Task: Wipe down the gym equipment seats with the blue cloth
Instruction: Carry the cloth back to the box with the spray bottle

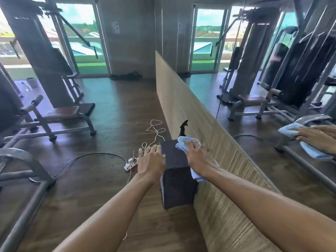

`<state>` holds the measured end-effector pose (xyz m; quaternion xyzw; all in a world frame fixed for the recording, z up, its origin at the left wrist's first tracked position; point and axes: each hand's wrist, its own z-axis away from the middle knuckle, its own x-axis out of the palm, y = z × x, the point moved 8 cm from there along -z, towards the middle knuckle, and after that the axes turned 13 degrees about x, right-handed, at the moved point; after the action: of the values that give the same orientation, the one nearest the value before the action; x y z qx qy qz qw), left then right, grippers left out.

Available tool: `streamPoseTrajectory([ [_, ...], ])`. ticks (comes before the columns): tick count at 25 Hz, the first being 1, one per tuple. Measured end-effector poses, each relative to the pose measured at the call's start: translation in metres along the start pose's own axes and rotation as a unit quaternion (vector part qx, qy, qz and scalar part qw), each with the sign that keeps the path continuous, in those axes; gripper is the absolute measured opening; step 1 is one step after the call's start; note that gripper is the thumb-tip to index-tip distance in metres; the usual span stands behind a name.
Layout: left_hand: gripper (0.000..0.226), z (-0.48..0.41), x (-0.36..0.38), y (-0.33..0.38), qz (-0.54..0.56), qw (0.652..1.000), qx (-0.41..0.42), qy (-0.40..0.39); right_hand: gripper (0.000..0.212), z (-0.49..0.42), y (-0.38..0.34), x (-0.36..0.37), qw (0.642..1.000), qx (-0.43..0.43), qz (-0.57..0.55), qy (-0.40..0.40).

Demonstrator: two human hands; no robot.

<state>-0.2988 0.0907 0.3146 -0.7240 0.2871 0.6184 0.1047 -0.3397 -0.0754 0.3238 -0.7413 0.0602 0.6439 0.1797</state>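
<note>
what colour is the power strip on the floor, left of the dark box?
White: the power strip shows best in the head view.

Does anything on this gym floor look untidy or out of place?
Yes. A white power strip lies on the open floor left of the black box, with a thin white cord in loose tangled loops and a dark cable curving away. It could probably trip someone.

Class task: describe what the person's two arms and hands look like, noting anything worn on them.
Both forearms are bare to the frame's edge: no sleeves, gloves, watch or bracelets show. The left hand has a pale glint on one finger, possibly a ring; the right hand shows nothing worn.
</note>
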Motion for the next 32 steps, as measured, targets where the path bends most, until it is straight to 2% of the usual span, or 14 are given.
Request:
streamPoseTrajectory([
  [4,0.052,-0.105,0.058,-0.026,0.005,1.000,0.011,-0.003,0.044,-0.108,0.009,0.054,0.997,-0.052,0.058,0.004],
  [6,0.057,-0.158,0.102,-0.039,0.025,1.000,0.011,-0.012,0.049,-0.165,0.014,0.094,0.989,-0.109,0.096,0.004],
  [9,0.076,-0.226,0.165,-0.050,0.012,0.998,0.059,-0.022,0.048,-0.234,0.018,0.156,0.967,-0.215,0.139,0.008],
  [13,0.091,-0.269,0.256,-0.076,-0.040,0.986,0.132,-0.096,0.048,-0.290,0.023,0.251,0.924,-0.336,0.182,-0.016],
  [17,0.089,-0.283,0.350,-0.120,-0.030,0.984,0.119,-0.129,0.047,-0.321,0.026,0.338,0.894,-0.413,0.172,-0.026],
  [23,0.084,-0.285,0.427,-0.142,-0.034,0.978,0.157,-0.130,0.056,-0.349,0.047,0.414,0.879,-0.453,0.131,-0.072],
  [27,0.068,-0.277,0.455,-0.139,-0.057,0.967,0.200,-0.145,0.053,-0.348,0.061,0.443,0.868,-0.471,0.096,-0.126],
  [30,0.066,-0.270,0.471,-0.139,-0.078,0.958,0.221,-0.164,0.060,-0.345,0.068,0.461,0.862,-0.464,0.082,-0.186],
  [32,0.068,-0.270,0.478,-0.142,-0.090,0.954,0.222,-0.180,0.069,-0.342,0.076,0.472,0.851,-0.452,0.119,-0.238],
])
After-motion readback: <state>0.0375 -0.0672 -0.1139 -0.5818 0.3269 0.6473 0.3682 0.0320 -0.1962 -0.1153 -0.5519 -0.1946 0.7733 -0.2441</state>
